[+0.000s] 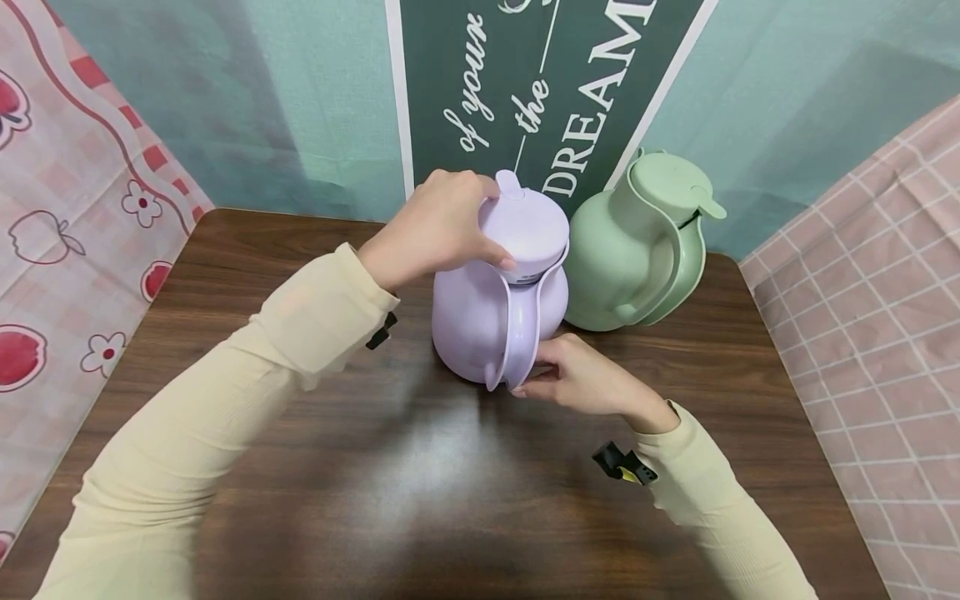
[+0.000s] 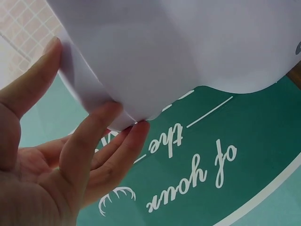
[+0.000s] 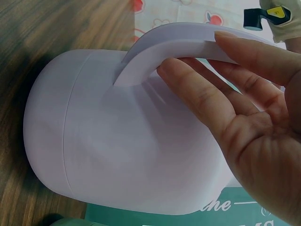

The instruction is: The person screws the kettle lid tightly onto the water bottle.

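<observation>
As the left hand [image 1: 435, 223] grips a lilac vacuum jug [image 1: 467, 321] by its lid [image 1: 531, 227], the right hand [image 1: 588, 379] pinches the handle [image 1: 525, 329].
It stands between both, a green jug [image 1: 611, 262] beyond the right hand.

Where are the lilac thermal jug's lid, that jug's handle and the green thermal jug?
Lilac thermal jug's lid [image 1: 528, 227], head view: the lid's top.
Lilac thermal jug's handle [image 1: 522, 332], head view: middle of the grip.
Green thermal jug [image 1: 606, 254], head view: its rounded body.
</observation>
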`<state>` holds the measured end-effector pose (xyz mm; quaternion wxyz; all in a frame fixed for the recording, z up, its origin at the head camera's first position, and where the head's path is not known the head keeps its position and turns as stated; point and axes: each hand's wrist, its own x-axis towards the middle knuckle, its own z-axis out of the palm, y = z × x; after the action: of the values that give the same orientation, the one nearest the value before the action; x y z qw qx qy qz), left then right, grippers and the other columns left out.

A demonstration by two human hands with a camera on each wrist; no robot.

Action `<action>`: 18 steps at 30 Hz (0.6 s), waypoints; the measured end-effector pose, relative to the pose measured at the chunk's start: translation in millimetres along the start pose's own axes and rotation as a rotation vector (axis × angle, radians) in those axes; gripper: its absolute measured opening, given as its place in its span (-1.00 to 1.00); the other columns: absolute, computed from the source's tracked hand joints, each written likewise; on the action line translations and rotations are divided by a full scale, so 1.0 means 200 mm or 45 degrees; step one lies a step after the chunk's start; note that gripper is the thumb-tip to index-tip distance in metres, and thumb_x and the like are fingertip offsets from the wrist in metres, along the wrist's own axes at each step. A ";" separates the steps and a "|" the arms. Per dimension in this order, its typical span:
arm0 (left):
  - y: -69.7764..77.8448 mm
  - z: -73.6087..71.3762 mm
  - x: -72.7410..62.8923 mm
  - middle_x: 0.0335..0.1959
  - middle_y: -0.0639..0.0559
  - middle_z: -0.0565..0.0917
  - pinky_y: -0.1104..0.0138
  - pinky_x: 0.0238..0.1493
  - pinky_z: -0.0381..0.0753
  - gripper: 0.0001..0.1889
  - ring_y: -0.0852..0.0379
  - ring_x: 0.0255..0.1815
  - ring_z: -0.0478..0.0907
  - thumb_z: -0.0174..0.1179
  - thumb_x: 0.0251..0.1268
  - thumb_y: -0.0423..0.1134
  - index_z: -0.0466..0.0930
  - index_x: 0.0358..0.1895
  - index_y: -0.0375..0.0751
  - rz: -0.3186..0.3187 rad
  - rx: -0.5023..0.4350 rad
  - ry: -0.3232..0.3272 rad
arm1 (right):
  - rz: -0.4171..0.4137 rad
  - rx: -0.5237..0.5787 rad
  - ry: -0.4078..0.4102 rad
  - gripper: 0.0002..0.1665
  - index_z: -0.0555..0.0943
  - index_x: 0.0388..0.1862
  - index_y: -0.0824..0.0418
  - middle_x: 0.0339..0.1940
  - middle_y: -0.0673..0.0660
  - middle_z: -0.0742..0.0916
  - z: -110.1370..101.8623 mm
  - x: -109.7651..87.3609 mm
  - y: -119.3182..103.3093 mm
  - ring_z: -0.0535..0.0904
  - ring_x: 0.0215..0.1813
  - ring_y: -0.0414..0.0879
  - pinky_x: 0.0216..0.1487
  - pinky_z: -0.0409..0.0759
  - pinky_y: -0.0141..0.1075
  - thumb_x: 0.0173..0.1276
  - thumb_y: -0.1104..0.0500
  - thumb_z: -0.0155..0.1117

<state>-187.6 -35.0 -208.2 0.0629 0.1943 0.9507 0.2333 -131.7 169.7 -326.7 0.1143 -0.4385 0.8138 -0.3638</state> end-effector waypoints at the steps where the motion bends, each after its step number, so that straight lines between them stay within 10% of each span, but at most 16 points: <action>1: 0.00 0.00 0.00 -0.18 -0.06 0.57 0.25 -0.18 0.39 -0.48 -0.02 -0.18 0.40 0.45 -0.16 -0.08 0.52 -0.11 -0.27 0.000 0.001 -0.006 | -0.002 0.000 0.002 -0.85 0.63 -0.33 0.17 -0.46 -0.14 0.64 0.00 0.00 0.00 0.49 -0.37 -0.29 -0.27 0.46 -0.38 0.09 0.30 0.36; 9: 0.00 0.01 -0.01 0.00 -0.07 0.54 0.21 -0.08 0.37 -0.35 -0.09 -0.02 0.38 0.42 -0.12 -0.05 0.46 0.10 -0.25 0.000 0.022 -0.044 | -0.001 -0.001 0.000 -0.87 0.63 -0.32 0.20 -0.43 -0.12 0.66 0.01 -0.01 0.00 0.51 -0.35 -0.26 -0.25 0.46 -0.35 0.11 0.30 0.35; 18: 0.03 0.03 -0.03 -0.25 -0.08 0.56 0.21 -0.19 0.41 -0.37 -0.01 -0.20 0.43 0.43 -0.20 0.06 0.50 -0.08 -0.29 -0.005 0.061 0.087 | 0.005 -0.005 0.001 -0.86 0.63 -0.34 0.20 -0.43 -0.12 0.66 0.01 0.00 -0.01 0.51 -0.34 -0.26 -0.24 0.46 -0.36 0.08 0.29 0.37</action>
<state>-178.7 -29.9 -211.4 0.0262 0.1857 0.9581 0.2167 -129.1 167.6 -327.0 0.1139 -0.4368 0.8155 -0.3622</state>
